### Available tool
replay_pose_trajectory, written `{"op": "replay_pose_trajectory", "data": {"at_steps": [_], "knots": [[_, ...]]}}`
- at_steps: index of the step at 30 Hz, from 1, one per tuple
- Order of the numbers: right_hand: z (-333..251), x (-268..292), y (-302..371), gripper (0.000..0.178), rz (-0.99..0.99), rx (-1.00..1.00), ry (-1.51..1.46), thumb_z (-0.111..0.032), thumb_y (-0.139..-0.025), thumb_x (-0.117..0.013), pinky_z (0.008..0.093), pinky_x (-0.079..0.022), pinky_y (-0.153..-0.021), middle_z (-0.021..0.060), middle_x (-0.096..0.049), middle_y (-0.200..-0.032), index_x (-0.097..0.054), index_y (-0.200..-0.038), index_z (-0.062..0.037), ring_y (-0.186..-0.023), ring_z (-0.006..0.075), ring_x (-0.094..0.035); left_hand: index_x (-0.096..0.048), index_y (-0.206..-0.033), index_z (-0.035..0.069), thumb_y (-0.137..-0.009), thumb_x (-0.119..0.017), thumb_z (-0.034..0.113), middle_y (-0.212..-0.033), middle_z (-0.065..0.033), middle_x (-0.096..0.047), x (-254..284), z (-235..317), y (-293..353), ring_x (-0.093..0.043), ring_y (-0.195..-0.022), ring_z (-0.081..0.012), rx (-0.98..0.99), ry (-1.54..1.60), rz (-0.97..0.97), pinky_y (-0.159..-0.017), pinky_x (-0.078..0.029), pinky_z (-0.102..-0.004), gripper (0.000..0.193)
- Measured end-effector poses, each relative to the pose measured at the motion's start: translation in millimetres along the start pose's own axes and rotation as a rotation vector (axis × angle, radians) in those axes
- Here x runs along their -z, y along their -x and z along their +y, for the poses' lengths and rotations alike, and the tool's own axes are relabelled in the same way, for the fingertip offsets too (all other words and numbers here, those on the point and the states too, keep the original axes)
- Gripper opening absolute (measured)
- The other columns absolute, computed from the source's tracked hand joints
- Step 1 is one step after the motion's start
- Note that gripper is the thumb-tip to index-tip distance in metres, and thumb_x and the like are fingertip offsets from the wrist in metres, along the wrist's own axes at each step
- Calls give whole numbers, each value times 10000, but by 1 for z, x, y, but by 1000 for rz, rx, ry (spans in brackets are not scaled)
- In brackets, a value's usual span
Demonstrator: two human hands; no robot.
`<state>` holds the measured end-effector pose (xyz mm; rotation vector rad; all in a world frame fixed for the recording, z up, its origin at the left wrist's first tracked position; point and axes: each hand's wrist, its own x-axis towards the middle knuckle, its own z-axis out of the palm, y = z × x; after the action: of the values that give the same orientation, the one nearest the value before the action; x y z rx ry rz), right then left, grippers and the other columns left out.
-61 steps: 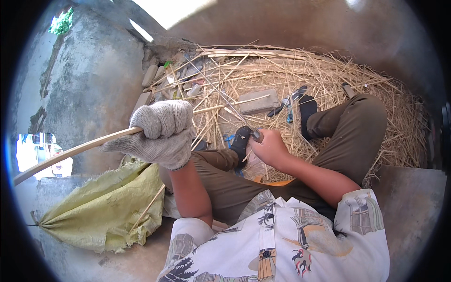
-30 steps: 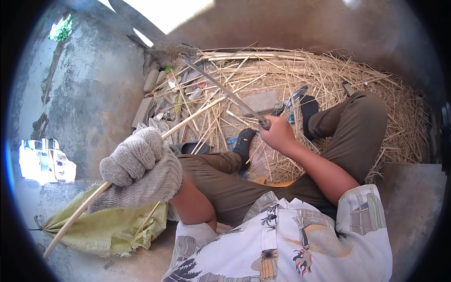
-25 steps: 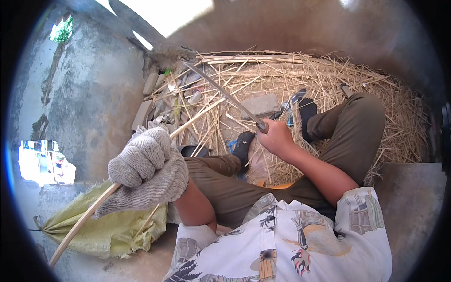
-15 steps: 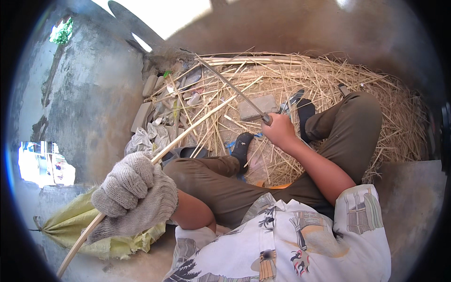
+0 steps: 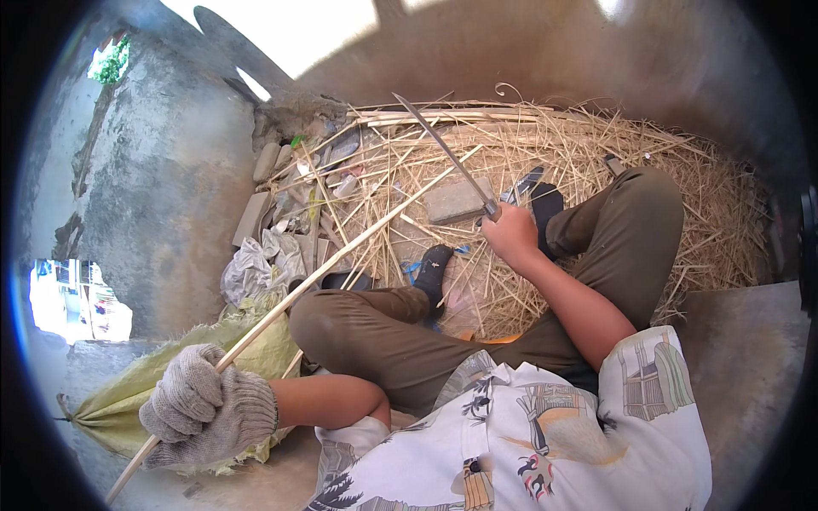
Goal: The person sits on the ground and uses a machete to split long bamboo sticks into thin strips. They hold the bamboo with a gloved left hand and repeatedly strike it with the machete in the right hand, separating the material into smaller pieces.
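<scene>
My left hand (image 5: 189, 400), in a grey knitted glove, is closed round a long pale strip of split wood or bamboo (image 5: 332, 260). The strip slants from the lower left up toward the middle of the view. Bare, my right hand (image 5: 513, 234) grips the handle of a long knife (image 5: 445, 149), its narrow blade pointing up and to the left. The blade stands apart from the strip, beyond its upper end. Under the right hand's fingers most of the handle is hidden.
Straw-like shavings and strips (image 5: 596, 145) cover the floor ahead, with a brick (image 5: 458, 201) among them. A yellow-green woven sack (image 5: 128, 396) lies at the left, near crumpled pale plastic (image 5: 247, 268). My bent legs (image 5: 366, 332) frame the working space; a concrete wall (image 5: 170, 170) rises at left.
My gloved left hand has moved down and to the left, drawing the strip back with it. In my right hand the knife has turned more upright.
</scene>
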<state>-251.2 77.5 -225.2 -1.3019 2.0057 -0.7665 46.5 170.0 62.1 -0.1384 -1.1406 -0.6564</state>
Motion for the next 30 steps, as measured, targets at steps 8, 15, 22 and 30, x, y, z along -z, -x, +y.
{"op": "replay_pose_trajectory", "data": {"at_steps": [8, 15, 22, 30], "knots": [[-10, -3, 17, 186, -33, 452, -227, -174, -808, -726, 408, -467, -550, 157, -600, -606, -622, -802, -20, -548, 362, -594, -414, -619, 221, -938, -618, 357, -458, 116, -386, 13, 37, 0, -315, -364, 7, -55, 57, -58, -358, -222, -195, 403], [-34, 11, 35, 175, -23, 634, -238, -169, -797, -719, 435, -502, -586, 142, -610, -611, -605, -757, -43, -613, 371, -642, -407, -623, 227, -961, -606, 362, -453, 114, -379, 8, 30, 2, -292, -362, 1, -48, 58, -39, -365, -198, -195, 415], [-20, -6, 24, 174, 15, 397, -227, -120, -822, -703, 405, -439, -528, 182, -561, -583, -601, -779, 14, -529, 374, -570, -399, -622, 227, -982, -594, 385, -450, 117, -364, -6, 28, 8, -297, -367, 3, -145, -111, -48, -374, -203, -185, 439], [-28, 9, 29, 168, 5, 648, -197, -147, -793, -730, 414, -466, -546, 154, -587, -602, -607, -782, -32, -574, 366, -607, -410, -622, 224, -988, -584, 423, -460, 116, -381, -2, 34, 8, -307, -370, 2, -130, -53, -102, -377, -209, -180, 452]]}}
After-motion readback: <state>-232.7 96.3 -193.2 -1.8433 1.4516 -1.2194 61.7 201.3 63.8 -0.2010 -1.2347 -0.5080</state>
